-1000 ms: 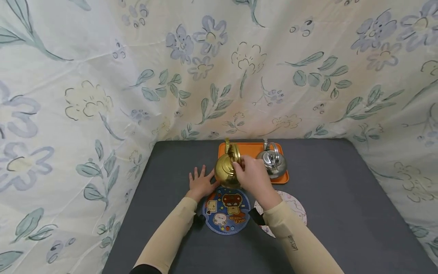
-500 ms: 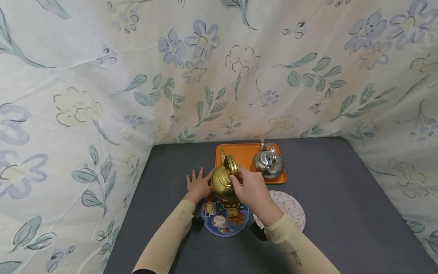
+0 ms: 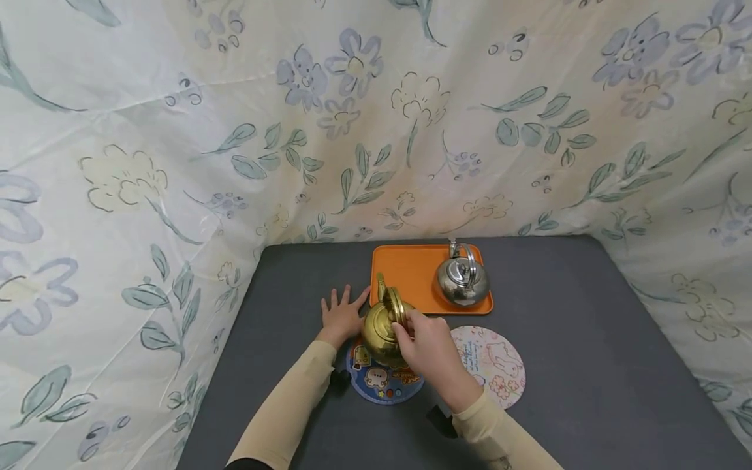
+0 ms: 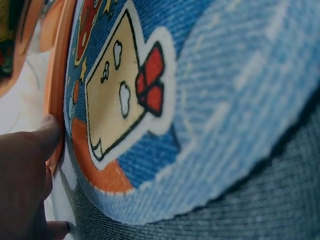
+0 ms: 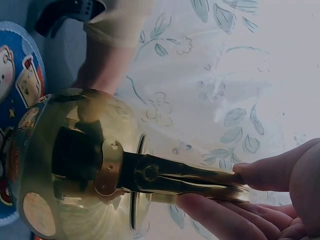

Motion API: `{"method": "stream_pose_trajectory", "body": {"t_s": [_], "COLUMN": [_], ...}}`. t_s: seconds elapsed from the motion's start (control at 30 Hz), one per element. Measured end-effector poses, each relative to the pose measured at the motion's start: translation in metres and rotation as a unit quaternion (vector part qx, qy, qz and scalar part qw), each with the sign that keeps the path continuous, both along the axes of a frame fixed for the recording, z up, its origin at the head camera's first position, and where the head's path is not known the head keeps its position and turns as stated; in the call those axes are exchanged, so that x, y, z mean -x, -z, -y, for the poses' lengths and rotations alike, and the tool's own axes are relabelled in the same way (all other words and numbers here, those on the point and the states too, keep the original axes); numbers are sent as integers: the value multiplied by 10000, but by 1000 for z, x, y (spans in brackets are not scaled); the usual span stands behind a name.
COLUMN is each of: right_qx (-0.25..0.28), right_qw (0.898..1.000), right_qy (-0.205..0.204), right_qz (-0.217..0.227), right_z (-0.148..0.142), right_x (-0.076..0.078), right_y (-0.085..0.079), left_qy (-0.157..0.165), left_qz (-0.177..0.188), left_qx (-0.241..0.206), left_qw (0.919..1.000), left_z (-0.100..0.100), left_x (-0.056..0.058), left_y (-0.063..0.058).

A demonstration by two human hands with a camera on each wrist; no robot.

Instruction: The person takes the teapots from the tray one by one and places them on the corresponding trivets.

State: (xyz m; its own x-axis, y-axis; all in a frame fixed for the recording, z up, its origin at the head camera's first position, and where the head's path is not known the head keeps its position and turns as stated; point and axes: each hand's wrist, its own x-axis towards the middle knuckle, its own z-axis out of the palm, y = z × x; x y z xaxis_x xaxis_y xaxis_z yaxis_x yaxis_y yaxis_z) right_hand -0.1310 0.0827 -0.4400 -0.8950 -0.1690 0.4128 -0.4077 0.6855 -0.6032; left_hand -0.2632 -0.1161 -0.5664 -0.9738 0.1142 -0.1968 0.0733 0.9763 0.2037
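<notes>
Gold-coloured metal fills the centre of our view: our right hand [image 3: 431, 346] grips the gold kettle [image 3: 382, 329] by its arched handle, fingers curled round it, and the kettle sits over the blue cartoon coaster [image 3: 382, 382], though we cannot tell whether it touches. Our left hand [image 3: 342, 316] lies flat on the grey tabletop [image 3: 587, 365], fingers spread and straight, fingertips [image 4: 47, 137] against the coaster's edge. Just right of the blue coaster lies a pale round coaster [image 3: 493, 365]. Behind them, a silver kettle [image 3: 463, 281] stands on the orange tray [image 3: 405, 271].
</notes>
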Motion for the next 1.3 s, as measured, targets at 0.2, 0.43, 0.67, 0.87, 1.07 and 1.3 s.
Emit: {"method": "stream_pose_trajectory", "body": {"t_s": [0.2, 0.43, 0.67, 0.87, 1.07, 1.3], "right_qx": [51, -19, -43, -67, -69, -58], "right_qw": [10000, 9999, 9996, 9996, 9997, 9997], "right_qy": [-33, -124, -135, -87, -128, -143], "right_qz": [46, 100, 225, 253, 188, 188], "right_z": [7, 11, 11, 10, 10, 9], "right_x": [-9, -12, -11, -10, -10, -8], "right_y": [10, 16, 21, 23, 26, 25], "left_qy": [22, 6, -51, -33, -27, -48], "left_qz": [-60, -31, 27, 36, 12, 14], "left_qx": [149, 173, 153, 148, 135, 162], "left_qw": [9999, 9998, 9999, 9999, 9999, 9999], "left_z": [1, 1, 0, -2, -2, -2], "left_x": [2, 1, 3, 5, 6, 8], "left_y": [4, 4, 8, 7, 6, 5]}}
